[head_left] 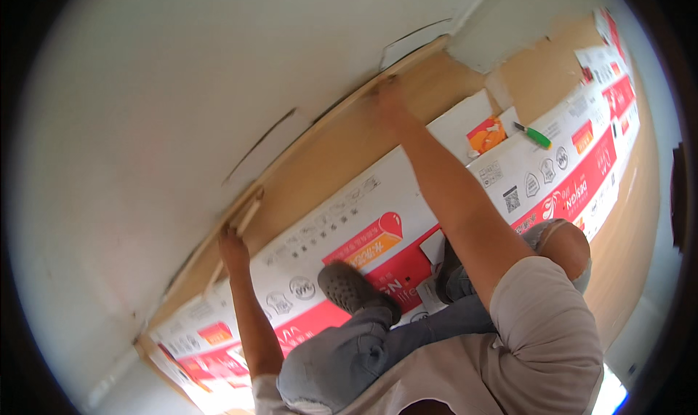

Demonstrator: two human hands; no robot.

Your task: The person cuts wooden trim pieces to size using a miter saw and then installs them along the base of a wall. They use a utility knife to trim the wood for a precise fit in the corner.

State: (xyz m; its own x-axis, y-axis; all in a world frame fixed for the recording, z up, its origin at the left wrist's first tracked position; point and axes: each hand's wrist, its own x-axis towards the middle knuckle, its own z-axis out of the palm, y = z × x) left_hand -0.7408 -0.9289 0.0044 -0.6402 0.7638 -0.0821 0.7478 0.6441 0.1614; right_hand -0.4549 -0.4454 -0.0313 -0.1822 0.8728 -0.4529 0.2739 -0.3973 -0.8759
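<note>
The long strip of pale wood point(422, 56) lies along the foot of the wall point(182, 88), on the brown board point(320, 168), beyond the printed cardboard point(407, 169) where my shoe point(347, 285) rests. I judge it light for its length and rather stiff, though so slender that it may bow or spring if I take it by one end only. It looks dry, so I don't expect it to slip, but a thin edge could splinter or chip. The best hold, I think, is from two places set well apart, fingertips over the upper edge, keeping clear of the ends.

My left hand point(233, 249) reaches the wall side by a narrow wooden piece point(249, 213), its fingertips at that piece; I cannot tell whether they close round it or only press, nor whether it joins the long strip. My right hand point(390, 104) is farther along, out at the strip by the wall. It is blurred there, so whether its fingers are apart or together I cannot tell. The green-handled cutter point(538, 136) lies on the cardboard, well apart from both hands
</note>
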